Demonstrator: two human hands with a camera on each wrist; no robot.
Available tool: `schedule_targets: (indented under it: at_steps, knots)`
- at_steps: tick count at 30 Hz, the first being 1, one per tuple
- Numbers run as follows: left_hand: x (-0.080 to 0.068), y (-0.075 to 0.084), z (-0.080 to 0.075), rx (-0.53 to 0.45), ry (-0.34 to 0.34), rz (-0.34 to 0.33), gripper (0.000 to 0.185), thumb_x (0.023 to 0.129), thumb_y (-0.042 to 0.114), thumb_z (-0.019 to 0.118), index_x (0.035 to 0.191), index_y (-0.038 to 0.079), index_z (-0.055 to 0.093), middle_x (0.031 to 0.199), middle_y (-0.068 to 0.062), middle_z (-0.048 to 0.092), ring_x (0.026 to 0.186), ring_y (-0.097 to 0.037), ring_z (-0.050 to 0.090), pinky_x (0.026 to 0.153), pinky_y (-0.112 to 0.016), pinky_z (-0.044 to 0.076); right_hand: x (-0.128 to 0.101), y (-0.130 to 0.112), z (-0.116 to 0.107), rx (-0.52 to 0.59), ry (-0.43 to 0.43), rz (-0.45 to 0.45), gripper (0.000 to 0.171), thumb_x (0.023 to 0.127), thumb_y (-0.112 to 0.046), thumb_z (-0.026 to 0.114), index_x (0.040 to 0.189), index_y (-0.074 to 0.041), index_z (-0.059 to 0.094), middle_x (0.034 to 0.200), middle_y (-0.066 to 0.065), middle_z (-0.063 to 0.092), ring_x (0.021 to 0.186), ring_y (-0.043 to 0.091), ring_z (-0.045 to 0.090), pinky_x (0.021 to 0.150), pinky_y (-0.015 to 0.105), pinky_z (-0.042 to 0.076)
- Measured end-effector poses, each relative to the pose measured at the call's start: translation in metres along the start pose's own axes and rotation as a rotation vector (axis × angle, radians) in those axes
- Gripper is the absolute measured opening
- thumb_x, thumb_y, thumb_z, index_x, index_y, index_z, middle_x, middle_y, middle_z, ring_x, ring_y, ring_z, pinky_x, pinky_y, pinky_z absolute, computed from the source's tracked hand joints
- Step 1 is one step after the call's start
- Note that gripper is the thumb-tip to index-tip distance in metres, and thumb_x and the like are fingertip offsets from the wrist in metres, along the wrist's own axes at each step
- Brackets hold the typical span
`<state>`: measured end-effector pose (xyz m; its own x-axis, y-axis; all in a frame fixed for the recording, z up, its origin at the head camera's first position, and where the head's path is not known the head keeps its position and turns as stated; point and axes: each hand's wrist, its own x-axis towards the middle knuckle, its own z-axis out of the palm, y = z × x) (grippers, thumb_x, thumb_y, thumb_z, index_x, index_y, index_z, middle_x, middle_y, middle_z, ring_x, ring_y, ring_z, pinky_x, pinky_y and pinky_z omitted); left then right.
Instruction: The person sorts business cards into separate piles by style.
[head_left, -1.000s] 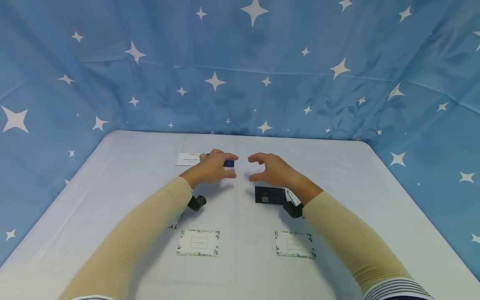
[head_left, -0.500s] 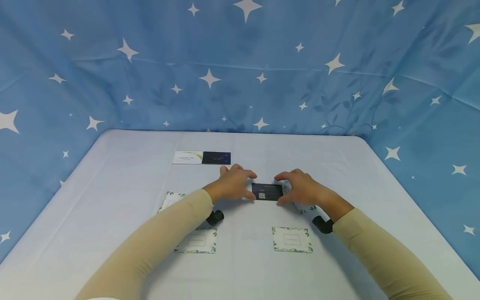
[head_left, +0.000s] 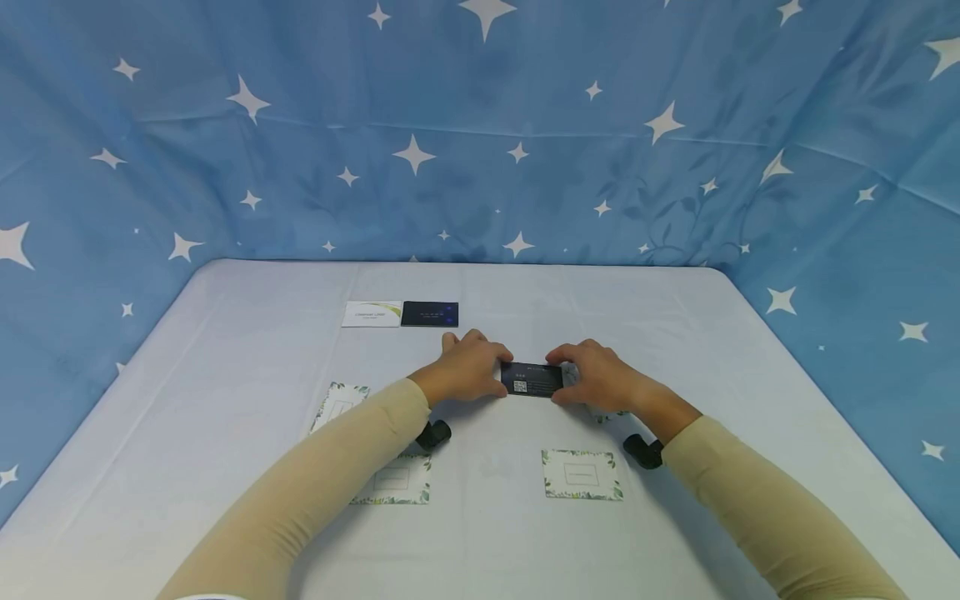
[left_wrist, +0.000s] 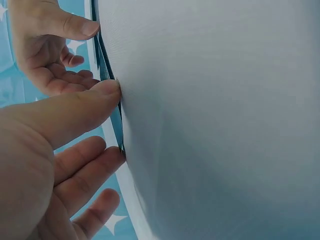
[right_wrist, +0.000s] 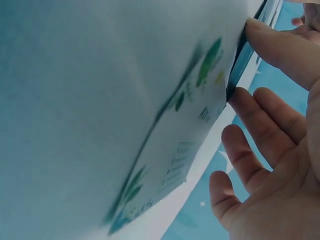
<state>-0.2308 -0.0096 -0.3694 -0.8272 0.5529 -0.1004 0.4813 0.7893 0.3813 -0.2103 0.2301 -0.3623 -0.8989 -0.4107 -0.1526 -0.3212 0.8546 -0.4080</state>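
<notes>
A black business card (head_left: pixel 534 380) with a small QR code lies between the two hands near the middle of the white table. My left hand (head_left: pixel 467 370) pinches its left end, thumb on the near edge and a finger on the far one. At the opposite end my right hand (head_left: pixel 600 377) has the same pinch. From the left wrist, the card's edge (left_wrist: pixel 116 122) shows as a thin dark strip at the thumb and fingertip. A floral-bordered card (right_wrist: pixel 175 145) lies right beside the black card in the right wrist view, mostly hidden by the right hand in the head view.
Farther back, a white business card (head_left: pixel 372 314) and a dark blue one (head_left: pixel 430 314) lie side by side. Floral-bordered cards lie nearer: one at front right (head_left: pixel 582 475), another (head_left: pixel 393 482) partly under the left forearm, a third (head_left: pixel 339 402) at left. A starry blue curtain (head_left: pixel 480 167) hangs behind.
Both hands have come down from above the table's middle, shifting rightward and nearer, onto the black card's two ends. Over the last half second they have closed in on it slightly.
</notes>
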Motion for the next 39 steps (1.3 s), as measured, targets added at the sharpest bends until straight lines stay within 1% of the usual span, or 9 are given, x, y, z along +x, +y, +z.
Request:
schedule_targets:
  at_steps: [5, 9, 14, 17, 22, 26, 29, 34, 39]
  knots:
    - [-0.001, -0.003, -0.004, -0.004, 0.008, 0.008, 0.053, 0.085, 0.034, 0.082, 0.133, 0.018, 0.066, 0.123, 0.002, 0.065, 0.121, -0.021, 0.044, 0.093, -0.05, 0.023, 0.003, -0.003, 0.001, -0.003, 0.029, -0.039, 0.058, 0.085, -0.029, 0.08, 0.135, -0.006, 0.06, 0.128, 0.013, 0.059, 0.118, 0.034, 0.049, 0.1, 0.054, 0.038]
    - [-0.004, -0.014, -0.018, -0.017, 0.013, -0.015, 0.052, 0.087, 0.034, 0.079, 0.135, 0.019, 0.065, 0.124, 0.003, 0.064, 0.123, -0.021, 0.042, 0.093, -0.05, 0.022, 0.014, -0.014, -0.003, 0.005, 0.057, -0.052, 0.058, 0.087, -0.028, 0.079, 0.137, -0.006, 0.059, 0.129, 0.013, 0.058, 0.121, 0.034, 0.049, 0.101, 0.053, 0.039]
    - [-0.008, -0.044, -0.041, -0.035, 0.017, -0.061, 0.054, 0.089, 0.036, 0.077, 0.139, 0.022, 0.061, 0.128, 0.004, 0.062, 0.13, -0.022, 0.038, 0.094, -0.049, 0.02, 0.043, -0.033, -0.008, 0.045, 0.068, -0.063, 0.059, 0.089, -0.026, 0.078, 0.141, -0.007, 0.057, 0.135, 0.013, 0.056, 0.127, 0.034, 0.047, 0.104, 0.052, 0.038]
    - [-0.01, -0.062, -0.054, -0.07, 0.03, -0.086, 0.056, 0.089, 0.034, 0.078, 0.141, 0.021, 0.06, 0.13, 0.001, 0.06, 0.131, -0.022, 0.037, 0.095, -0.05, 0.02, 0.062, -0.042, -0.008, 0.083, 0.067, -0.059, 0.06, 0.089, -0.027, 0.077, 0.142, -0.008, 0.056, 0.139, 0.01, 0.056, 0.131, 0.032, 0.045, 0.107, 0.051, 0.036]
    - [-0.014, -0.09, -0.066, -0.116, 0.061, -0.139, 0.056, 0.09, 0.031, 0.078, 0.142, 0.021, 0.059, 0.132, -0.006, 0.055, 0.128, -0.024, 0.038, 0.094, -0.05, 0.019, 0.094, -0.056, -0.003, 0.146, 0.061, -0.055, 0.061, 0.09, -0.029, 0.075, 0.145, -0.01, 0.054, 0.14, 0.006, 0.056, 0.131, 0.029, 0.046, 0.106, 0.048, 0.037]
    - [-0.015, -0.108, -0.069, -0.111, 0.074, -0.18, 0.055, 0.092, 0.029, 0.075, 0.143, 0.02, 0.057, 0.135, -0.009, 0.052, 0.128, -0.026, 0.035, 0.095, -0.052, 0.019, 0.116, -0.067, 0.001, 0.17, 0.049, -0.047, 0.061, 0.091, -0.028, 0.074, 0.146, -0.012, 0.053, 0.141, 0.005, 0.055, 0.132, 0.028, 0.045, 0.107, 0.046, 0.037]
    - [-0.012, -0.118, -0.069, -0.108, 0.077, -0.208, 0.055, 0.094, 0.028, 0.073, 0.145, 0.02, 0.055, 0.135, -0.01, 0.052, 0.129, -0.027, 0.034, 0.095, -0.053, 0.019, 0.129, -0.073, 0.003, 0.172, 0.041, -0.039, 0.06, 0.092, -0.026, 0.074, 0.146, -0.011, 0.052, 0.142, 0.005, 0.055, 0.134, 0.028, 0.044, 0.108, 0.045, 0.036]
    - [-0.006, -0.13, -0.065, -0.106, 0.086, -0.242, 0.054, 0.096, 0.027, 0.07, 0.147, 0.021, 0.053, 0.135, -0.009, 0.053, 0.131, -0.028, 0.033, 0.096, -0.053, 0.018, 0.146, -0.078, 0.007, 0.162, 0.028, -0.03, 0.058, 0.094, -0.023, 0.072, 0.147, -0.011, 0.051, 0.145, 0.006, 0.053, 0.136, 0.028, 0.043, 0.111, 0.043, 0.034]
    - [-0.002, -0.14, -0.06, -0.1, 0.087, -0.257, 0.053, 0.098, 0.026, 0.067, 0.148, 0.021, 0.051, 0.137, -0.01, 0.054, 0.135, -0.03, 0.03, 0.097, -0.054, 0.018, 0.159, -0.079, 0.013, 0.142, 0.009, -0.011, 0.059, 0.095, -0.023, 0.071, 0.149, -0.012, 0.049, 0.148, 0.006, 0.05, 0.137, 0.028, 0.042, 0.112, 0.042, 0.032]
